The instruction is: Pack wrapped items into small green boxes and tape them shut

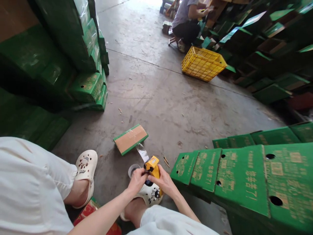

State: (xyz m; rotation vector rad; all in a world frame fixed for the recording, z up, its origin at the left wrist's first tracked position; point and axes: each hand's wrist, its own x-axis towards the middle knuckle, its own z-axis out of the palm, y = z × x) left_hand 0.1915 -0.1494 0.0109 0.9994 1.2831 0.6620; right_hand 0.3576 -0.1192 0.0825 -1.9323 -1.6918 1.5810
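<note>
My right hand [163,181] is closed around a yellow and black tape dispenser [153,163], low in front of me. The fingers of my left hand [137,179] are closed on its near left side; exactly what they pinch is partly hidden. Beside my left hand shows a round roll of clear tape [132,167]. A strip of clear tape [142,151] stretches from the dispenser toward a small carton [130,138]. The carton lies on the floor, brown face up with green edges, and shiny tape crosses its top. My white clog [153,195] is under the dispenser.
Green cartons [241,173] stand in a row at my right. Stacked green cartons [86,86] rise at left, with more far right. A yellow crate [202,63] sits ahead on the concrete floor [151,98], near a crouching person [187,23]. A red box [86,210] is below me.
</note>
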